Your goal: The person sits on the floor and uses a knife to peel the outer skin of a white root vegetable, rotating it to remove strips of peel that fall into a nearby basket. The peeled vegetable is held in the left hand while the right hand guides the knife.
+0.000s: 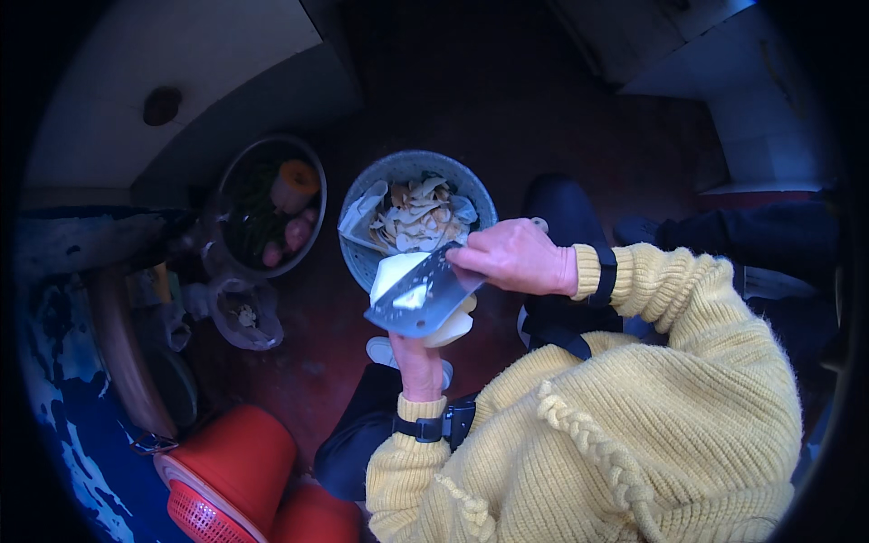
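My right hand is closed around a wide-bladed cleaver, its blade slanting down to the left. A pale, peeled vegetable of a kind I cannot make out rests in my left hand, which holds it from below. The blade lies across the vegetable and hides its middle, along with most of my left fingers. White bits cling to the metal. Just beyond both hands stands a speckled grey-blue bucket, holding thin peelings and a crumpled pale wrapper or bag.
Left of the bucket, a basin holds greens, a cut orange vegetable and pinkish pieces. A clear plastic bag sits nearer. Red tubs stand at lower left. Another person's dark-clothed leg is at the right.
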The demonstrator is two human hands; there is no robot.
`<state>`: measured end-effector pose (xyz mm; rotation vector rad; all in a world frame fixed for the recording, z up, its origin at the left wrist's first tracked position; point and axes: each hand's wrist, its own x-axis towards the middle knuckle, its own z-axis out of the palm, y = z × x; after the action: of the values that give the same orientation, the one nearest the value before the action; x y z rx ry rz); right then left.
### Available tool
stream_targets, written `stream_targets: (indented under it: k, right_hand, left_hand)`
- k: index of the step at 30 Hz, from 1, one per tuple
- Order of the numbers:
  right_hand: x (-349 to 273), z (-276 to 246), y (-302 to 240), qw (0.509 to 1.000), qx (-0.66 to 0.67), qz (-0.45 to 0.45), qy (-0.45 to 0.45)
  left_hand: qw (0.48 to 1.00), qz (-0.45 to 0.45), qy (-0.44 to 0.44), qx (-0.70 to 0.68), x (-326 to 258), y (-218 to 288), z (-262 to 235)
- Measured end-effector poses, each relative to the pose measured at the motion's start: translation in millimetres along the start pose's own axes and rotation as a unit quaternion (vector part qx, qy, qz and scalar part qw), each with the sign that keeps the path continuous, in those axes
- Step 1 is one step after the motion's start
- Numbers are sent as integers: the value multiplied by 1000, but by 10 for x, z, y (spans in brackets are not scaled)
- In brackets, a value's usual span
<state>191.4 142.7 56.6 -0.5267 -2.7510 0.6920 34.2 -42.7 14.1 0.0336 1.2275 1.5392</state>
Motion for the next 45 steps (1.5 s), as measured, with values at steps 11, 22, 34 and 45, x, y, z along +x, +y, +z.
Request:
stream_targets:
  k: [11,22,34,45]
  right_hand:
    - [-45,132,-39,997,-61,-40,-30]
    - [66,154,400,973,-124,124,-148]
    - [204,-86,193,735,592,329,-26]
    - [252,-159,61,598,682,414,-80]
  left_hand:
    - [998,-10,-47,-42,-65,-89,-58]
    - [996,-75,-28,-25,-141,99,112]
    - [999,-35,-30,2,-37,179,94]
    - [999,-26,-36,4,-55,150,53]
